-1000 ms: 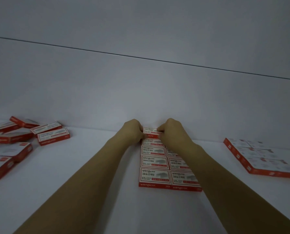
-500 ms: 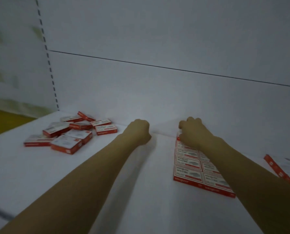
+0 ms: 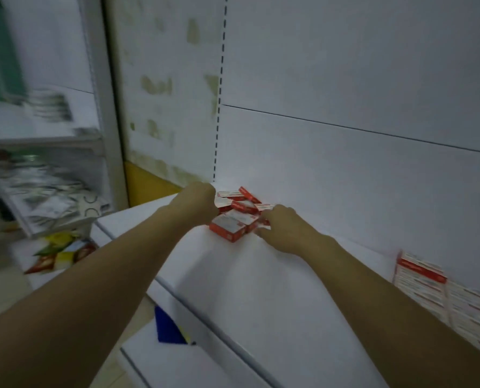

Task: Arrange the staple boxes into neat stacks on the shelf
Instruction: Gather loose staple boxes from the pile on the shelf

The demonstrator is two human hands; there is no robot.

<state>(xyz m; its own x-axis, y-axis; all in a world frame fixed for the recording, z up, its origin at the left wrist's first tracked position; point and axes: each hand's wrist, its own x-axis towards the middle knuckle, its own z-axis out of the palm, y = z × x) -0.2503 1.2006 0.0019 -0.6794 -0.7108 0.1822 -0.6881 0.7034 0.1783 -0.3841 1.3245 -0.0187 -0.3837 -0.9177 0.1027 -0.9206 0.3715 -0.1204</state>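
Observation:
Several loose red-and-white staple boxes (image 3: 234, 218) lie in a jumbled pile at the left end of the white shelf (image 3: 261, 289), against the back panel. My left hand (image 3: 197, 203) is at the pile's left edge with curled fingers hidden behind its back. Reaching the pile's right edge, my right hand (image 3: 280, 225) has its fingertips on a box and its thumb stretched low towards the pile. A flat, tidy block of staple boxes (image 3: 429, 287) lies at the frame's right edge.
The shelf's left end and front edge are close to the pile. A lower shelf (image 3: 160, 359) carries a blue item (image 3: 169, 329). A neighbouring rack at the left holds blurred packets (image 3: 51, 203) and coloured packs (image 3: 62, 250). A perforated upright (image 3: 219, 107) rises behind the pile.
My view swung left, from the tidy block to the loose pile. Both hands left the block and moved left to the pile, the right hand following the left.

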